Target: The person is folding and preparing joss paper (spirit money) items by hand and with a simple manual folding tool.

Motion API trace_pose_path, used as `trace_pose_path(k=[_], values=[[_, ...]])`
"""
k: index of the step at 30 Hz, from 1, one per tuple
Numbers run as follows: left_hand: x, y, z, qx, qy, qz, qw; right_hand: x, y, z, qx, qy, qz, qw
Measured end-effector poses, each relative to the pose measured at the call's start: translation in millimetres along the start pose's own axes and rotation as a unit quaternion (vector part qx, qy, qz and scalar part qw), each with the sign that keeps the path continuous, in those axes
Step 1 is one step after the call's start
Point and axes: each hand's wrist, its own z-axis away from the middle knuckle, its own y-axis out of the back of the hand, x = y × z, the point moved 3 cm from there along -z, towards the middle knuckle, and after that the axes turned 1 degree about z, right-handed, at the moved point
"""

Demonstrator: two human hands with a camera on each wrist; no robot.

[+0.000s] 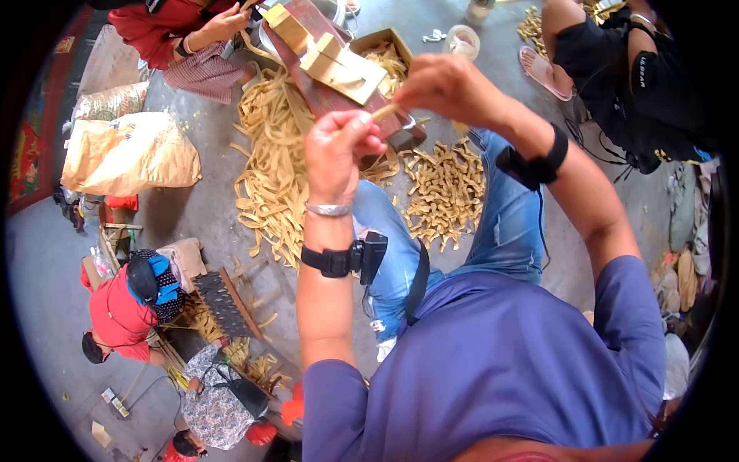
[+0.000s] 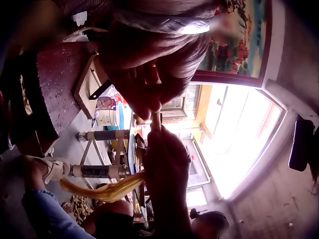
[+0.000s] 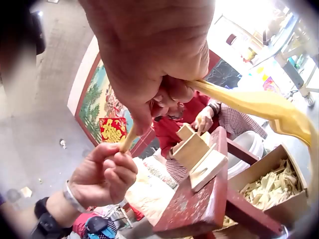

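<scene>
A pale yellow, flat, pliable strip (image 3: 259,102) runs between my two hands above the lap. My left hand (image 1: 331,154) pinches its narrow, rolled-looking end between thumb and forefinger. Close by on the right, my right hand (image 1: 454,88) grips the same strip with curled fingers. The strip's broad tail (image 2: 107,191) hangs out from the right hand. Behind the hands, a wooden block fixture (image 1: 342,68) sits on a red bench (image 3: 189,209).
A heap of long strips (image 1: 269,154) lies on the floor left of the bench. Short knotted-looking pieces (image 1: 445,192) are piled between my knees. A cardboard box (image 3: 291,201) holds more strips. People sit at the far side, right and left; a tan sack (image 1: 131,154) stands leftward.
</scene>
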Motion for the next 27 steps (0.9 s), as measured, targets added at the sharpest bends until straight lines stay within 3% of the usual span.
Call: trace_pose_path(k=[6,13,17,18,20,22,23,25,26,27], values=[[2.1,30.1,-63.3,0.04,-0.009,0.046,0.998,70.9,-18.5,-59.1,-0.063,-0.064,-0.007,0.996],[-7.9,58.6,-103.9,0.05,-0.003,0.046,0.998,119.5,-42.0,-83.6,-0.055,-0.066,-0.011,0.996],[-23.0,64.9,-106.2,0.083,0.034,0.021,0.996,140.8,-62.3,-79.4,-0.051,-0.068,0.143,0.986],[-21.4,61.7,-98.4,0.073,0.035,0.007,0.997,137.5,-57.2,-78.7,-0.003,-0.061,0.144,0.988],[-21.2,48.5,-80.1,0.036,0.046,0.028,0.998,134.2,-47.5,-68.9,0.041,-0.158,-0.047,0.986],[-27.8,27.3,-58.8,-0.004,0.067,0.006,0.998,118.1,-35.5,-51.9,0.084,-0.249,-0.232,0.937],[-32.3,13.8,-45.8,-0.019,0.097,-0.075,0.992,106.9,-30.8,-44.3,0.111,-0.225,-0.306,0.918],[-46.7,-4.8,-28.8,-0.064,0.041,-0.292,0.953,79.1,-27.1,-24.8,0.157,-0.176,-0.451,0.861],[-53.3,-12.8,-21.3,-0.082,0.042,-0.28,0.956,63.3,-24.3,-10.0,0.144,-0.17,-0.471,0.853],[-56.2,-25.4,-14.1,-0.073,0.061,-0.172,0.981,36.1,-21.2,5.7,0.094,-0.234,-0.469,0.846]])
